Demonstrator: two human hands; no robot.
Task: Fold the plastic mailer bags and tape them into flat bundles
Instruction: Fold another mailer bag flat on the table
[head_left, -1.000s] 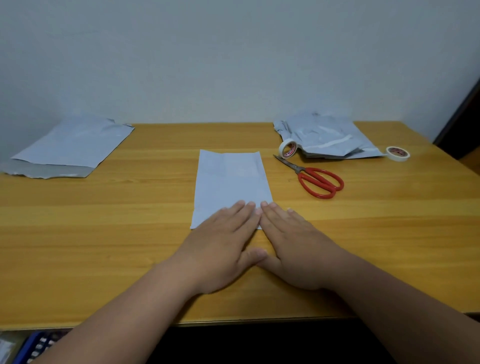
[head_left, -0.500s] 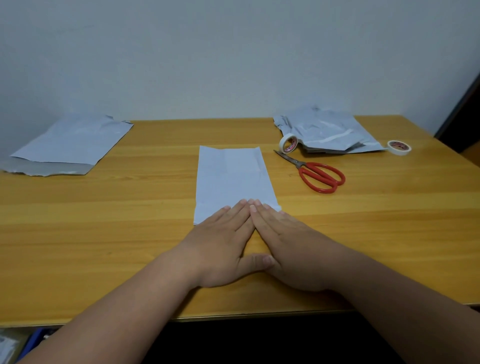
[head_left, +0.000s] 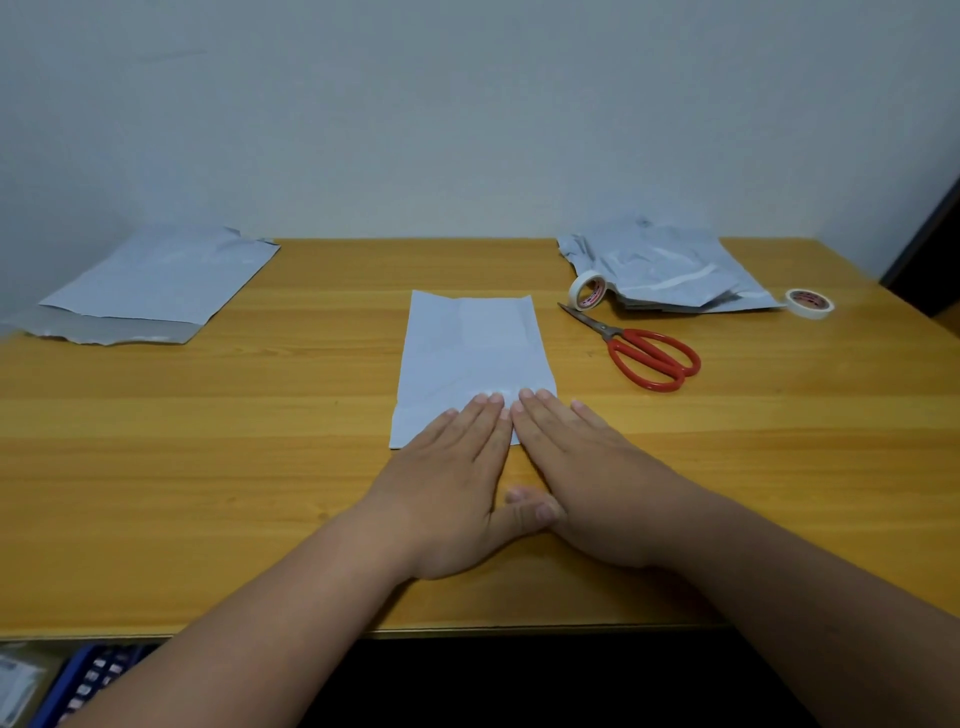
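Left hand (head_left: 447, 483) and right hand (head_left: 587, 467) flat, fingers straight and together, side by side on the desk (head_left: 208, 493), fingertips pressing the near end of a folded mailer bag (head_left: 472, 358). Beyond the right hand, red scissors (head_left: 644, 353), two tape rolls (head_left: 588, 290) (head_left: 809, 303), a heap of bags (head_left: 670, 270). Far beyond the left hand, flat bags (head_left: 150, 286).

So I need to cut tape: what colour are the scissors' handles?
Red handles on the scissors, head view.
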